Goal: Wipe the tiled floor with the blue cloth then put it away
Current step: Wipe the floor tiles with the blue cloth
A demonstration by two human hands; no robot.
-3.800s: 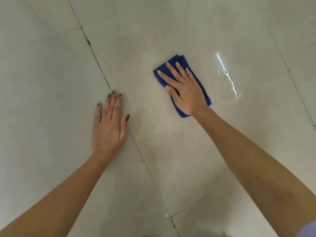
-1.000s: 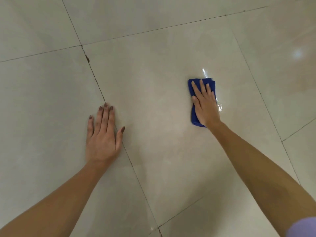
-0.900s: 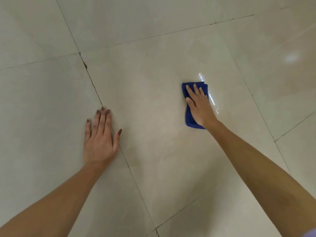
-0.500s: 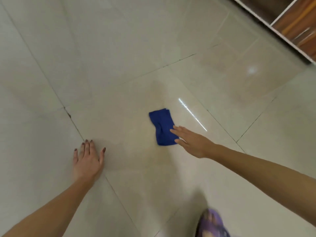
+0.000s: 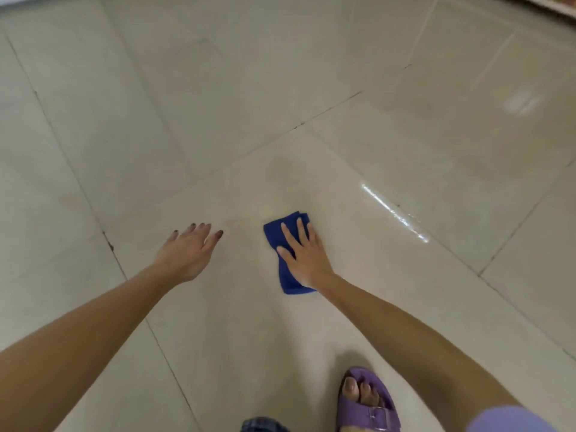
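Head view: right hand [image 5: 304, 260], fingers spread flat, presses the folded blue cloth [image 5: 288, 244] on the tiled floor [image 5: 218, 135]; beside the cloth, left hand [image 5: 187, 254] open, empty.

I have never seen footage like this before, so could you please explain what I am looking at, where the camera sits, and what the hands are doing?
There is no machine here: a person wears one wide-angle camera on the head, looking forward and down, so you see their own arms from above. The surface is a pale, glossy tiled floor with thin dark grout lines. On it lies a folded blue cloth. The right hand lies flat on top of the cloth with fingers spread, pressing it to the tile rather than gripping it. The left hand is open and holds nothing; I cannot tell whether it touches the floor or hangs just above it. The bright streak to the right of the cloth is either light reflecting or wetness. At the bottom edge is the person's foot in a purple sandal.
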